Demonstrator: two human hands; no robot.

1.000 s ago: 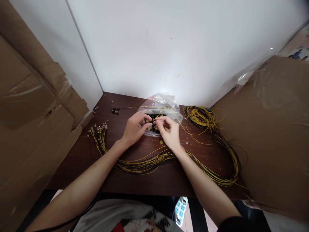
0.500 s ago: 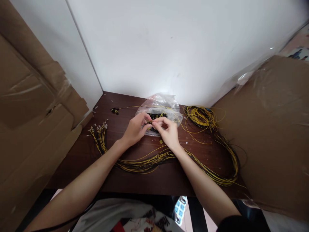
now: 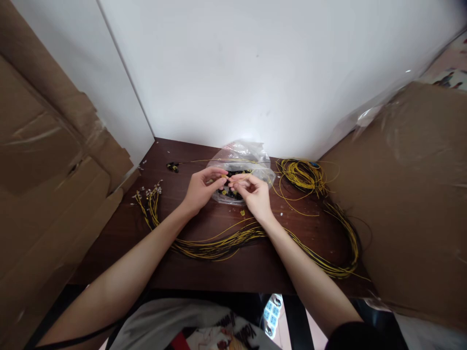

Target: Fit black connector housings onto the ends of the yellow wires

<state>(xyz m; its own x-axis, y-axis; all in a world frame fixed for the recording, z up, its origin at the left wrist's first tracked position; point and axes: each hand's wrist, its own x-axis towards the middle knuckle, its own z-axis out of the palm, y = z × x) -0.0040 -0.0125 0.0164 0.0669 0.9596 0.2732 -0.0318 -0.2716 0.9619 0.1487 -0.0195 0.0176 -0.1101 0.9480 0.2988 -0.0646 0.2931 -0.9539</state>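
Note:
My left hand point(image 3: 200, 189) and my right hand point(image 3: 253, 194) meet fingertip to fingertip over a clear plastic bag point(image 3: 243, 154) of small black and yellow connectors. Between the fingertips I pinch a small connector point(image 3: 226, 180) and the end of a thin yellow wire; which hand holds which is too small to tell. A long bundle of yellow wires point(image 3: 219, 247) curves across the dark wooden table point(image 3: 175, 214) under my wrists.
A coil of yellow wire point(image 3: 301, 175) lies at the back right. Terminal ends of the bundle point(image 3: 148, 194) fan out at left. A lone connector on a wire point(image 3: 172, 167) lies near the wall. Cardboard sheets point(image 3: 412, 194) flank both sides.
Both hands have lifted slightly and drawn back from the bag, fingertips still together. The wires and the bag have not moved.

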